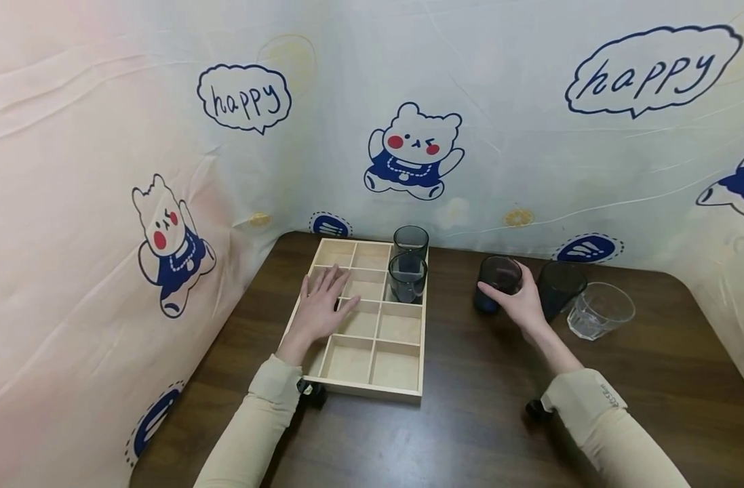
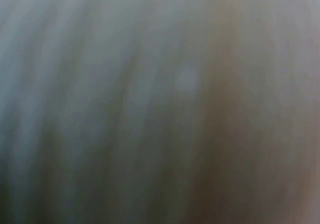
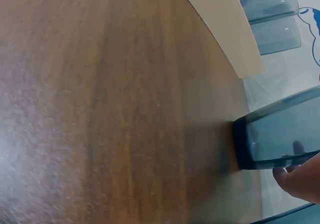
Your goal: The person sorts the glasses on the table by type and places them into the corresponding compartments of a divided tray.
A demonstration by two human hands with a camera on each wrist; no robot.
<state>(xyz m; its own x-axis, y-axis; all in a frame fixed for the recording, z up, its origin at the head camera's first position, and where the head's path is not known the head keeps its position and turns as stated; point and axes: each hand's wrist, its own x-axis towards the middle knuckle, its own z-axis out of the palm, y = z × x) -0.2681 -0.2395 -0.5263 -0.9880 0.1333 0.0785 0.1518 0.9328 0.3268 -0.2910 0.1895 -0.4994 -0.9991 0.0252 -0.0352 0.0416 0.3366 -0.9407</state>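
My right hand (image 1: 524, 301) grips a dark tinted glass (image 1: 489, 298) by its sides, thumb on the near side; in the right wrist view this glass (image 3: 280, 134) has its base close to the tabletop, and whether it touches I cannot tell. A shallow wooden compartment box (image 1: 372, 390) lies to the left. Across its left side rests my left hand (image 1: 317, 312), fingers spread and holding nothing. Two more tinted glasses, a rear one (image 1: 411, 237) and a nearer one (image 1: 407, 281), stand in the box's right column. The left wrist view is only blur.
Right of my right hand stand another dark glass (image 1: 557, 288) and a clear faceted glass (image 1: 600, 312). Everything is on a brown wooden table (image 1: 469, 420). A printed cloth (image 1: 518, 135) hangs behind the table's back edge and along its sides.
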